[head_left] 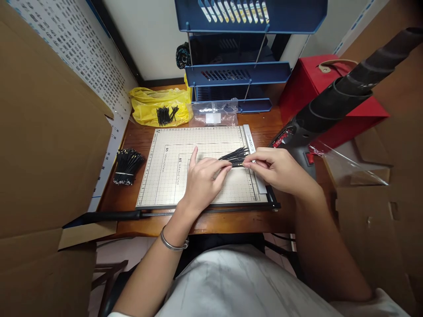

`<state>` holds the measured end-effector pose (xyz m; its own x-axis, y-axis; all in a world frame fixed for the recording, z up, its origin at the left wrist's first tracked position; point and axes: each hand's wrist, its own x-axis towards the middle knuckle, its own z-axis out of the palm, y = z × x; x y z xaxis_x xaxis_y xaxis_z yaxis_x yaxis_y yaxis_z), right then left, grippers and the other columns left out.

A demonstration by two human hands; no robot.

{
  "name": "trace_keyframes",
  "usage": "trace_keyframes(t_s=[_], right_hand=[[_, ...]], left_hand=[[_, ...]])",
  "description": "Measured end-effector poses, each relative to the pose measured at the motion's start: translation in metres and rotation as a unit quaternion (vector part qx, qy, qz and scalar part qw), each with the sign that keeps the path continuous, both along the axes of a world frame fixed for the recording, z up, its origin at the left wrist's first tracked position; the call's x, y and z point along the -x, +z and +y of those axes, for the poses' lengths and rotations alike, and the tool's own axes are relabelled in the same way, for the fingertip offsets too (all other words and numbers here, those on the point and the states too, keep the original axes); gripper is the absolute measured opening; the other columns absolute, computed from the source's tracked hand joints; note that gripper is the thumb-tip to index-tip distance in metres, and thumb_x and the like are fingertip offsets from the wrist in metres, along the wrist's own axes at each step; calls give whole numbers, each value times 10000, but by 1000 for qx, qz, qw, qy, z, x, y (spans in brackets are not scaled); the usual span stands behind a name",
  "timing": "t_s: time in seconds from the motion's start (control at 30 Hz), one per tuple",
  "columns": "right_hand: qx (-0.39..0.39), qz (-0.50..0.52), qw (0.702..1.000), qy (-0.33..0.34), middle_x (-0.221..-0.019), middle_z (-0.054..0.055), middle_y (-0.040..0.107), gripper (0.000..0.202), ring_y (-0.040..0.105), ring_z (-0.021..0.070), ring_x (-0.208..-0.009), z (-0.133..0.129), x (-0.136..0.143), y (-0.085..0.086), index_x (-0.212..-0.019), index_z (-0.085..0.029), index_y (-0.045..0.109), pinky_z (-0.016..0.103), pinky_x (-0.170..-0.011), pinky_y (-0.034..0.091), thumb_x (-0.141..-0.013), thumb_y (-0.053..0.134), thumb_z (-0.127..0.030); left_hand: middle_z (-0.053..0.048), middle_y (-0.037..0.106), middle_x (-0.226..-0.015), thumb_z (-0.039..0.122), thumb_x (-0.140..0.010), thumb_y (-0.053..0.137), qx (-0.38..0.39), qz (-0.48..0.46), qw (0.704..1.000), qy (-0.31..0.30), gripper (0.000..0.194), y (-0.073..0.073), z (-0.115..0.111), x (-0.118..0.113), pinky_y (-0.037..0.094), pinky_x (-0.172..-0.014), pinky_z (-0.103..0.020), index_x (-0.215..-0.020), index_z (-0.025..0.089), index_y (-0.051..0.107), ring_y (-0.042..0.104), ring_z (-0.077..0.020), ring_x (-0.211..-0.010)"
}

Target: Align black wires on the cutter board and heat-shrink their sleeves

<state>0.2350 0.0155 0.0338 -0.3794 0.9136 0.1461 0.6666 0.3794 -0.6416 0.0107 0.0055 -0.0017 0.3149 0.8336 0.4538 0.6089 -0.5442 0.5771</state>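
Note:
My left hand (206, 178) pinches one end of a short black wire (237, 165) between thumb and fingertips, its little finger sticking up. At the other end, my right hand (274, 169) has thumb and forefinger closed on the wire, where a small gold-coloured tip shows. Just behind the fingers a loose pile of similar black wires (234, 155) lies on the paper cutter board (172, 176), a cream board with printed grid lines. A banded bundle of black wires (127, 167) stands left of the board.
The cutter's long black handle (114, 215) lies along the front edge. Behind the board are a yellow bag (142, 103) with more black wires, a clear plastic bag (198, 115) and a blue rack (238, 75). A black telescopic pole (330, 105) and red box (304, 83) stand right.

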Motion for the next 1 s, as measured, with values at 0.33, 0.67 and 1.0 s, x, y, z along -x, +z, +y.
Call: trace_keyframes(t_s=[0.33, 0.67, 1.0], right_hand=[[18, 29, 999, 22, -752, 26, 651, 243, 518, 120, -666, -2, 2, 2, -893, -177, 758, 256, -665, 384, -971, 590, -334], [26, 28, 999, -23, -817, 39, 698, 243, 575, 140, -720, -4, -2, -9, -943, -192, 789, 272, -671, 408, -963, 605, -350], [-24, -13, 985, -168, -684, 20, 586, 221, 499, 136, -618, 1, -9, -19, -952, -181, 801, 285, -634, 371, -917, 610, -287]], left_hand=[[33, 810, -963, 262, -1005, 657, 17, -32, 999, -15, 98, -5, 1, 3, 204, -1281, -566, -978, 254, 751, 741, -157, -892], [32, 805, -912, 266, -1021, 631, -19, 18, 999, -29, 127, -6, 2, 2, 204, -1273, -575, -990, 252, 754, 729, -164, -878], [-25, 751, -976, 298, -990, 655, -54, 168, 984, -11, 151, -7, 9, -29, 298, -1201, -636, -938, 245, 786, 617, -259, -1001]])
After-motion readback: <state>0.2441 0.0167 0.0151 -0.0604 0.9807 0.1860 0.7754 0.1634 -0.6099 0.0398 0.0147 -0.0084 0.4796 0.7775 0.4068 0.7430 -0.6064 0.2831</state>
